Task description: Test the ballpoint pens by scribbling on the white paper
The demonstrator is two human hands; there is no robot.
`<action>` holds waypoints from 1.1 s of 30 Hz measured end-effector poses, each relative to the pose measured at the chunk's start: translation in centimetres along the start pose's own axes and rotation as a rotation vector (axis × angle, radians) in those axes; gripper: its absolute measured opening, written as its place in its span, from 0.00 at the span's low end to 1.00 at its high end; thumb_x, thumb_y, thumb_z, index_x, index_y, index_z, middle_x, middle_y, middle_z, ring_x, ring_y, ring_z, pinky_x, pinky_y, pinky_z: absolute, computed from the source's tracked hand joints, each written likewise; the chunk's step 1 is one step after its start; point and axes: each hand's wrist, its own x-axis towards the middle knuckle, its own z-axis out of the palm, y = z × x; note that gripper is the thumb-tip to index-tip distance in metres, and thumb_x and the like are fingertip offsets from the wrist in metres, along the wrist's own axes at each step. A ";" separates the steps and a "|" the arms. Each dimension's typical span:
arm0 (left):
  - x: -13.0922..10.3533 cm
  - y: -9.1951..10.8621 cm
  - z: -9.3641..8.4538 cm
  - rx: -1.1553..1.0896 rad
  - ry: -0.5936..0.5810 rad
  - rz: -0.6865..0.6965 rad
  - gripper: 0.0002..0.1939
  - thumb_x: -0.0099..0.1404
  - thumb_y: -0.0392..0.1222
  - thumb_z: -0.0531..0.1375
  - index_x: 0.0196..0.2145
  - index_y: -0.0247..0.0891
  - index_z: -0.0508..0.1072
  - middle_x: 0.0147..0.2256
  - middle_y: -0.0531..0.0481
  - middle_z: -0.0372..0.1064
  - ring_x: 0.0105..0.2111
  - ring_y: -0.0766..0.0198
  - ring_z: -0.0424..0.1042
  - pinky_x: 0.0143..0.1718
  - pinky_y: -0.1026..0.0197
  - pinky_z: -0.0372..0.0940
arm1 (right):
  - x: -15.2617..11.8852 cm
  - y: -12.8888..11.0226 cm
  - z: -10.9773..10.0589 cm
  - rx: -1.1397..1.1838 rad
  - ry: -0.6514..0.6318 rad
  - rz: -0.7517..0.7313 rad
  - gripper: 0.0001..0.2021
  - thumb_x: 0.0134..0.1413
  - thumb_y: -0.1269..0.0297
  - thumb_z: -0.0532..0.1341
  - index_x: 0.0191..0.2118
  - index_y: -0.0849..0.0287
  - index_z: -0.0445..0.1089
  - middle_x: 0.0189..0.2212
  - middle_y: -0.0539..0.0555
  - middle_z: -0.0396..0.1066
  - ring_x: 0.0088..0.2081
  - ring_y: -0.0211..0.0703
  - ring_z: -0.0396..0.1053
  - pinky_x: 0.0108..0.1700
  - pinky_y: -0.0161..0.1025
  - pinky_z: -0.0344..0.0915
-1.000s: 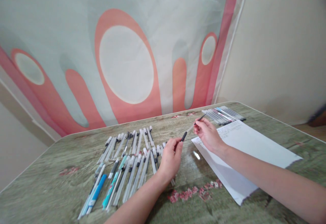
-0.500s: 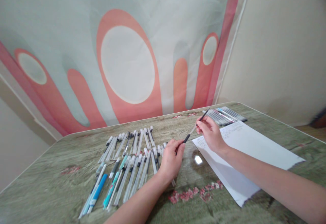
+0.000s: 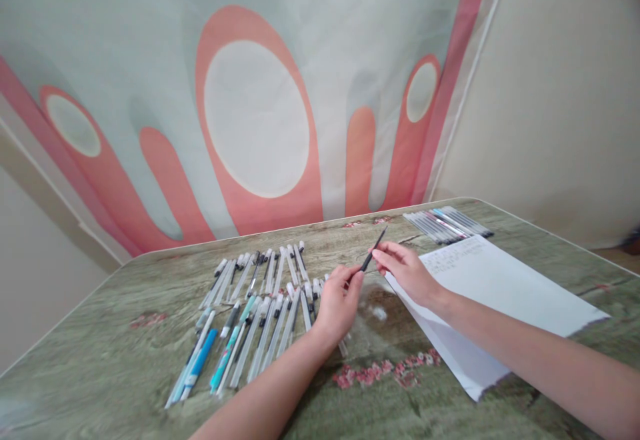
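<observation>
Both hands meet over the middle of the table, closed on one slim pen (image 3: pixel 367 261) with dark parts that slants up to the right. My left hand (image 3: pixel 340 299) pinches its lower end between thumb and fingers. My right hand (image 3: pixel 404 273) grips it higher up, with a dark tip poking out above the fingers. Most of the pen's middle is covered by fingers. Beside and partly behind my left hand lie clear-barrelled pens (image 3: pixel 270 333) in a row. Under my right hand and forearm is a white sheet of paper (image 3: pixel 505 293) with some handwriting.
Another row of capped pens (image 3: pixel 253 277) lies farther back on the left. A blue pen (image 3: pixel 201 360) and a teal pen (image 3: pixel 227 359) are at the near left. Slim grey pens (image 3: pixel 445 225) lie side by side at the back right of the wood-patterned table (image 3: pixel 100 347).
My right hand has come down and left along the pen, closer to my left hand. Less of the pen shows between them. The view has shifted slightly.
</observation>
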 end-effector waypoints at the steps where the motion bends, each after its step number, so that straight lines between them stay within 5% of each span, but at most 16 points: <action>1: 0.1 0.0 0.0 -0.036 0.031 -0.027 0.13 0.62 0.45 0.51 0.38 0.38 0.72 0.30 0.49 0.65 0.32 0.65 0.64 0.34 0.64 0.58 | -0.1 0.2 0.0 -0.030 -0.028 0.008 0.13 0.50 0.55 0.56 0.37 0.59 0.67 0.25 0.49 0.65 0.26 0.35 0.61 0.28 0.33 0.60; 7: 0.8 -0.4 -0.6 -0.306 0.253 -0.191 0.15 0.63 0.48 0.49 0.42 0.38 0.67 0.29 0.52 0.64 0.29 0.69 0.63 0.33 0.67 0.60 | -1.1 0.7 0.4 -0.490 -0.282 -0.256 0.12 0.54 0.62 0.53 0.42 0.58 0.67 0.37 0.55 0.67 0.36 0.40 0.65 0.39 0.38 0.64; 14: 1.1 -1.1 -0.9 -0.409 0.387 -0.186 0.14 0.63 0.48 0.48 0.40 0.38 0.63 0.29 0.52 0.60 0.27 0.70 0.60 0.29 0.68 0.59 | -2.2 1.4 1.9 -0.870 -0.614 -0.694 0.18 0.57 0.70 0.49 0.54 0.57 0.59 0.52 0.55 0.62 0.53 0.47 0.54 0.53 0.49 0.56; 22: 1.3 -2.1 -1.0 -0.480 0.440 -0.166 0.12 0.64 0.48 0.48 0.40 0.39 0.61 0.28 0.54 0.59 0.25 0.71 0.59 0.28 0.67 0.59 | -2.1 2.5 1.8 -0.951 -0.679 -0.768 0.21 0.56 0.72 0.50 0.57 0.58 0.56 0.52 0.55 0.62 0.54 0.48 0.52 0.51 0.50 0.57; 33: 1.4 -1.8 -0.7 -0.492 0.357 -0.170 0.12 0.62 0.49 0.49 0.38 0.38 0.61 0.28 0.54 0.59 0.23 0.73 0.59 0.24 0.69 0.57 | -2.3 2.2 1.6 -0.953 -0.592 -0.735 0.13 0.58 0.68 0.51 0.46 0.59 0.67 0.35 0.57 0.67 0.38 0.42 0.63 0.41 0.40 0.61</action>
